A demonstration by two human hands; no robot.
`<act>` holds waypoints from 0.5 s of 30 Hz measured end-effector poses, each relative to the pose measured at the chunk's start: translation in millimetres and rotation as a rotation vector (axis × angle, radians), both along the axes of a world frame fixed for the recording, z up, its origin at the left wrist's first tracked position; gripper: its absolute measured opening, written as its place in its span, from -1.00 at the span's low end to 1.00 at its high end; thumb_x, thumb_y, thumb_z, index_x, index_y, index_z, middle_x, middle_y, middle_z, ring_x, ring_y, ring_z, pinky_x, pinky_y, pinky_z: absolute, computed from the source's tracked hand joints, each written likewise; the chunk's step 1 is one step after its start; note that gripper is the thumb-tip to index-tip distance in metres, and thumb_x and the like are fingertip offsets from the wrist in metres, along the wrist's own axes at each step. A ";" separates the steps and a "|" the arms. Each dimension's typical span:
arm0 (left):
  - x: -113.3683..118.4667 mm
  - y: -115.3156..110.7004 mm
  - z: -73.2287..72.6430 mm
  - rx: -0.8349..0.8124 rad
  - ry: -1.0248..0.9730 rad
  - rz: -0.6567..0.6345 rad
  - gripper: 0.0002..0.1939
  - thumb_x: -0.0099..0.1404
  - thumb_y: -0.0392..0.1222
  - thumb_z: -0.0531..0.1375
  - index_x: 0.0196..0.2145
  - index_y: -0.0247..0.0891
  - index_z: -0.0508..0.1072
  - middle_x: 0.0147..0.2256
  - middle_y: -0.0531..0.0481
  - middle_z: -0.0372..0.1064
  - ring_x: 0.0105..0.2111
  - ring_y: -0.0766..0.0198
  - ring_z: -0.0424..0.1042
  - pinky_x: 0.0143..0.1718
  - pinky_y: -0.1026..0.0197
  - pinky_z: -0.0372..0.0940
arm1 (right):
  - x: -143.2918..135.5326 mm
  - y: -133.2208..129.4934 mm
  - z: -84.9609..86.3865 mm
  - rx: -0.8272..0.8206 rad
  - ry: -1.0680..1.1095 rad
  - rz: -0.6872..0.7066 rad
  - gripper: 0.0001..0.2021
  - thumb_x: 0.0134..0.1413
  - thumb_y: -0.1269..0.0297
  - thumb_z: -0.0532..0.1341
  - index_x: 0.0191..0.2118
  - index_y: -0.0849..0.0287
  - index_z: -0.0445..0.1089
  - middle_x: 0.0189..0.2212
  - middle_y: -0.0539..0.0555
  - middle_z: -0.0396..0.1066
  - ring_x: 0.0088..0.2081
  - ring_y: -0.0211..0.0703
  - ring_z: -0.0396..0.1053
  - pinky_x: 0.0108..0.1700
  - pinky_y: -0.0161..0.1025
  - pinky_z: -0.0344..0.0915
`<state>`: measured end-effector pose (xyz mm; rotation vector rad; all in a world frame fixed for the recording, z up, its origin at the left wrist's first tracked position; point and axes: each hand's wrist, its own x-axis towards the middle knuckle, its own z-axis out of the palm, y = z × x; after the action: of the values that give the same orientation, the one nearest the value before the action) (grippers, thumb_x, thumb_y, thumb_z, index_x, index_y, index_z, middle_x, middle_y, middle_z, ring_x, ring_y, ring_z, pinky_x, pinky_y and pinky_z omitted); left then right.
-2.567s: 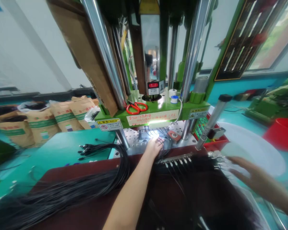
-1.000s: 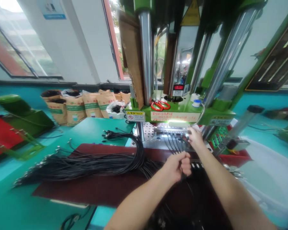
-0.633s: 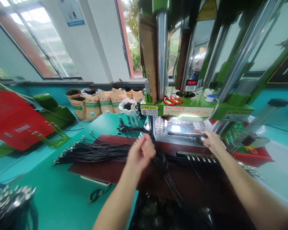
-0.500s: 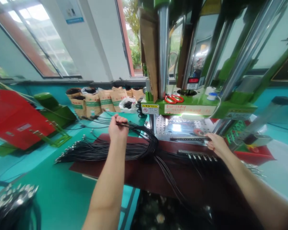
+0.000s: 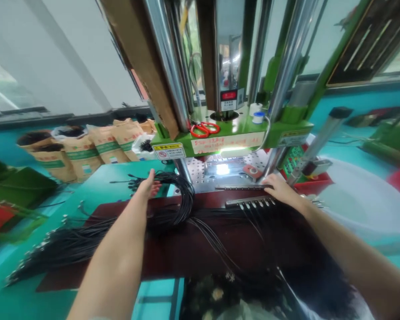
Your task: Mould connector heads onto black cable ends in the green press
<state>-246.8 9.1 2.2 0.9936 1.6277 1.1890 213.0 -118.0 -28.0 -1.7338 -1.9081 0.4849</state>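
My left hand [image 5: 150,186] is open, thumb up and fingers apart, beside a bent bundle of thin black cables [image 5: 186,195]. The loose cable ends stick out to its left, over the green tabletop. My right hand [image 5: 277,186] has its fingers closed on the right end of a narrow dark metal strip [image 5: 242,187], lying at the front edge of the press bed. Just in front of it, a second metal bar [image 5: 248,201] holds a row of cables with silvery ends. More black cables [image 5: 70,238] with metal tips spread to the left.
A green press [image 5: 233,140] with steel columns stands ahead, red-handled scissors [image 5: 205,129] on its platen. A red block [image 5: 252,171] sits on the perforated bed [image 5: 200,175]. Paper sacks [image 5: 76,155] stand back left; a red tray [image 5: 315,183] is at right.
My left hand has let go of the cables, which now curve beside it. My right hand stays at the strip's end. The view has turned to the right.
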 end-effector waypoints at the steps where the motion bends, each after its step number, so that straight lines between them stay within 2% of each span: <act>1: -2.5 0.9 5.5 -0.132 0.058 -0.084 -0.58 0.18 0.07 0.12 -0.53 -0.41 0.35 -0.63 -0.08 0.30 -0.68 0.33 0.19 -0.69 0.32 -0.07 | 0.5 -6.2 3.7 -0.004 -0.034 0.037 -0.76 -0.12 0.45 0.11 -0.26 0.23 0.42 -0.20 0.17 0.26 -0.07 0.01 0.19 0.08 -0.07 0.03; 3: -0.9 -2.5 18.8 -0.335 0.186 -0.242 -0.57 0.11 0.09 0.18 -0.60 -0.39 0.34 -0.70 -0.05 0.25 -0.73 0.37 0.12 -0.69 0.32 -0.16 | 0.4 -18.9 12.6 -0.063 -0.178 0.149 -0.67 -0.10 0.53 0.05 -0.17 0.22 0.39 -0.16 0.15 0.28 -0.06 -0.06 0.21 0.07 -0.18 0.05; 4: 4.6 -8.2 25.8 -0.349 0.241 -0.328 -0.59 0.10 0.07 0.19 -0.61 -0.39 0.35 -0.71 -0.01 0.24 -0.74 0.40 0.10 -0.68 0.33 -0.17 | -0.5 -24.5 17.0 -0.108 -0.269 0.205 -0.63 -0.10 0.56 0.04 -0.14 0.23 0.38 -0.15 0.15 0.29 -0.06 -0.09 0.22 0.05 -0.22 0.07; 6: 26.4 -30.7 37.5 -0.273 0.333 -0.548 -0.64 0.15 0.01 0.16 -0.58 -0.38 0.37 -0.70 0.05 0.25 -0.72 0.44 0.09 -0.65 0.35 -0.13 | -4.5 -32.0 24.8 -0.189 -0.430 0.278 -0.59 -0.12 0.61 0.02 -0.10 0.26 0.36 -0.13 0.17 0.30 -0.06 -0.09 0.23 0.02 -0.24 0.08; 8: 60.0 -68.1 42.3 -0.104 0.393 -0.880 -0.67 0.21 0.00 0.08 -0.47 -0.34 0.42 -0.60 0.07 0.34 -0.62 0.41 0.20 -0.58 0.36 0.01 | -10.4 -33.4 32.3 -0.241 -0.489 0.290 -0.63 -0.13 0.61 0.04 -0.15 0.28 0.38 -0.17 0.19 0.33 -0.11 -0.07 0.27 -0.05 -0.25 0.12; 10: 98.3 -114.0 37.6 -0.092 0.386 -1.118 -0.69 0.11 0.03 0.17 -0.44 -0.31 0.47 -0.51 0.03 0.41 -0.49 0.32 0.32 -0.48 0.33 0.12 | -16.3 -29.6 41.7 -0.289 -0.497 0.299 -0.72 -0.15 0.57 0.09 -0.27 0.27 0.42 -0.27 0.17 0.36 -0.24 -0.08 0.32 -0.20 -0.28 0.17; 11: 116.7 -136.7 31.9 0.012 0.460 -1.300 -0.65 0.11 0.08 0.16 -0.40 -0.29 0.48 -0.43 0.01 0.43 -0.42 0.29 0.34 -0.39 0.30 0.15 | -18.7 -26.5 47.5 -0.316 -0.502 0.303 -0.76 -0.18 0.56 0.11 -0.32 0.27 0.42 -0.32 0.16 0.37 -0.30 -0.10 0.33 -0.29 -0.30 0.17; 12: 133.4 -157.5 24.7 0.137 0.546 -1.383 -0.61 0.12 0.13 0.13 -0.37 -0.28 0.49 -0.39 -0.02 0.43 -0.36 0.24 0.34 -0.32 0.26 0.16 | -20.7 -23.0 54.0 -0.337 -0.503 0.303 -0.79 -0.22 0.55 0.13 -0.37 0.26 0.43 -0.36 0.14 0.38 -0.36 -0.12 0.33 -0.35 -0.32 0.15; 13: 147.9 -175.1 16.7 0.230 0.610 -1.423 -0.57 0.11 0.17 0.12 -0.33 -0.28 0.49 -0.36 -0.05 0.42 -0.31 0.20 0.33 -0.27 0.23 0.16 | -22.3 -19.5 60.9 -0.350 -0.502 0.296 -0.80 -0.24 0.54 0.14 -0.40 0.25 0.42 -0.39 0.13 0.38 -0.39 -0.14 0.32 -0.40 -0.33 0.13; 15: 169.8 -198.7 1.3 0.287 0.629 -1.433 -0.50 0.13 0.21 0.08 -0.23 -0.28 0.47 -0.31 -0.08 0.41 -0.27 0.17 0.32 -0.24 0.21 0.16 | -25.0 -13.1 74.4 -0.350 -0.493 0.264 -0.82 -0.26 0.54 0.14 -0.43 0.25 0.42 -0.42 0.12 0.38 -0.41 -0.15 0.31 -0.44 -0.33 0.09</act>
<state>-77.0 -189.6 3.6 2.2788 0.6689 0.0700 188.0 -131.1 46.4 -1.9635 -2.5477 0.5496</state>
